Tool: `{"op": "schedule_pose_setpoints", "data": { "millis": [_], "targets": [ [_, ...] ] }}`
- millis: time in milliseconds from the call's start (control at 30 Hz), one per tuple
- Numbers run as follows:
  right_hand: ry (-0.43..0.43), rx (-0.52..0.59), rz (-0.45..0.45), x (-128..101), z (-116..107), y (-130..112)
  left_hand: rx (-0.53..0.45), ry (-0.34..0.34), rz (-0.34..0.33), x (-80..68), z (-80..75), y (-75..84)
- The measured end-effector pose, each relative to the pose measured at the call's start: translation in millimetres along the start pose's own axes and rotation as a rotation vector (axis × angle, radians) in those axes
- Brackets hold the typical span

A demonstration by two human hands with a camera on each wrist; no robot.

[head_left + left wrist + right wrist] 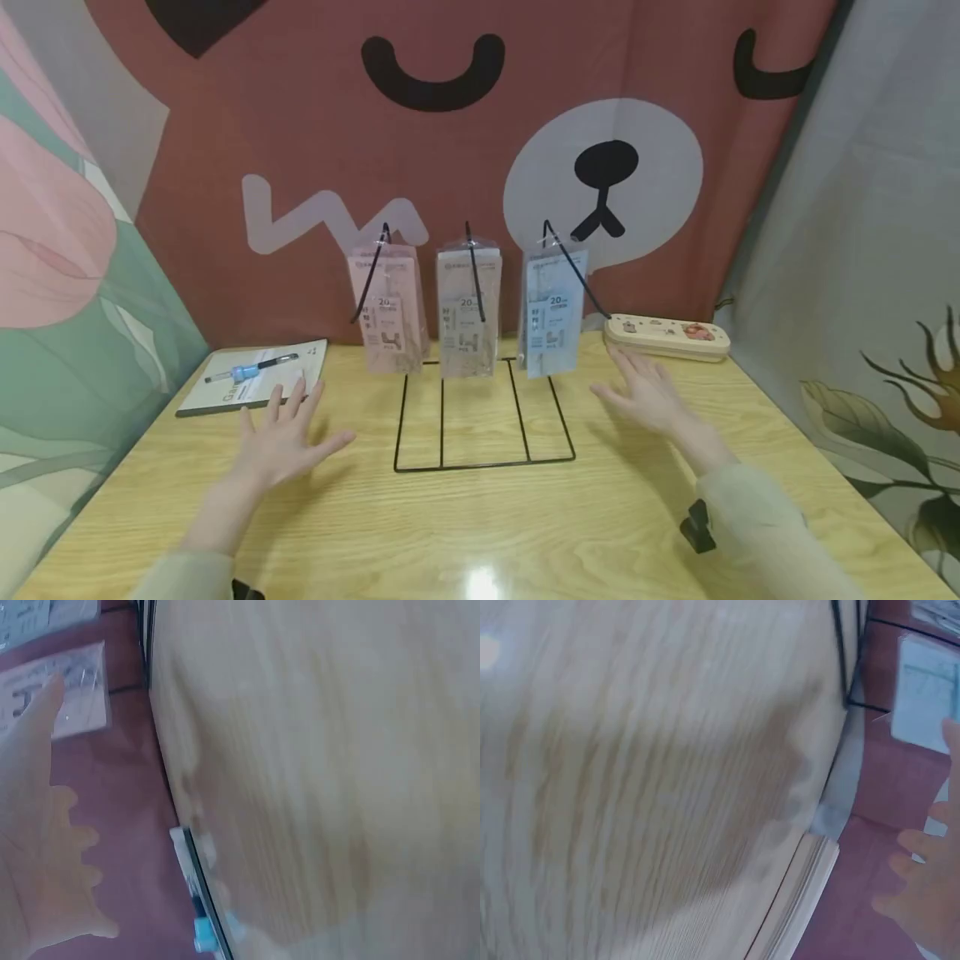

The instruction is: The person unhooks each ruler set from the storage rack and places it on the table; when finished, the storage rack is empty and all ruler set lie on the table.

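I see my left hand (281, 437) and right hand (648, 396) hovering over the wooden table (480, 533), fingers spread and relaxed, holding nothing. Between them stands a black wire rack (480, 417); from its three hooks hang three clear packets: a pink packet (386, 308), a beige packet (468, 308) and a blue packet (553, 312), each with printed cards inside, though I cannot read what they hold. The left hand is near the rack's left edge, the right hand just beside the blue packet's lower corner. Beyond the left hand lies a notebook (255, 379) with a pen (251, 368) on it, close to the table's left edge. A pencil case (667, 337) lies shut at the back right, against the cloth backdrop (300, 125). The wrist views are blurred; bare tabletop fills most of them.
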State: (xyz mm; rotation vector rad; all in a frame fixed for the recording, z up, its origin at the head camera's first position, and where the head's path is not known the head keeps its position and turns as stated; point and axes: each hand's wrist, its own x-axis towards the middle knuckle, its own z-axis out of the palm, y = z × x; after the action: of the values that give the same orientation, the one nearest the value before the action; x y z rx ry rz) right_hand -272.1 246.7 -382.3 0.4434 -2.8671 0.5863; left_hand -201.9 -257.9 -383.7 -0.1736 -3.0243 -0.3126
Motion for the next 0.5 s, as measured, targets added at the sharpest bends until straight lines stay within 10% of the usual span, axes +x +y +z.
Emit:
{"op": "schedule_pose_setpoints", "data": {
  "millis": [267,500],
  "targets": [
    [0.055,0.395,-0.029,9,6,-13,-0.164,-0.084,0.085,3.2,17.2,35.2],
    [0.03,0.495,0.02,20,10,-25,-0.297,-0.161,0.163,9.6,31.4,54.7]
  ]
}}
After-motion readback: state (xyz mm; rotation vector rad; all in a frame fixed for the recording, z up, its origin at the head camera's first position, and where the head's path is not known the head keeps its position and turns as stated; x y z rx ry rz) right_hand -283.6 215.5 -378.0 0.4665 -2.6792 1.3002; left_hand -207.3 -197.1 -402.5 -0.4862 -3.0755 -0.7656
